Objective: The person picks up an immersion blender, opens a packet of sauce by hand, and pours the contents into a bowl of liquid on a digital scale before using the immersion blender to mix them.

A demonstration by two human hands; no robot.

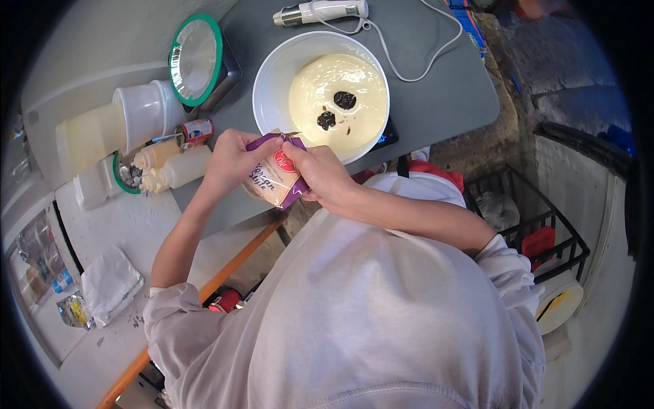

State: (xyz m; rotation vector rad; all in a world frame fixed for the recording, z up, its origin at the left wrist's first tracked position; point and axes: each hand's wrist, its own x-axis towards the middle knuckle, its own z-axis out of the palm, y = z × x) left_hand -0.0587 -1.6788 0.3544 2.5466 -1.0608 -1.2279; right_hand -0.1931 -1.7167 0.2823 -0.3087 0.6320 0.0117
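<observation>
Between my hands, near the bucket's front left rim, is a purple and cream foil pouch (276, 178). My left hand (231, 160) is closed on its upper left corner. My right hand (323, 176) pinches its right side, thumb across the front. The pouch's top edge points toward the bucket; whether it is torn open I cannot tell. Inside the white bucket (267, 85) lies a pale, creamy liquid (327, 78). Two dark clumps (345, 100) and a few small dark bits float on its surface. Part of a dark scale (388, 134) shows beneath the bucket.
Behind the bucket, a white stick blender (330, 10) trails its cord over the grey table (436, 88). At left stand a green-rimmed lid (196, 61), white tubs (139, 109), a can (197, 129) and squeeze bottles (184, 167). A black wire basket (524, 218) is at right.
</observation>
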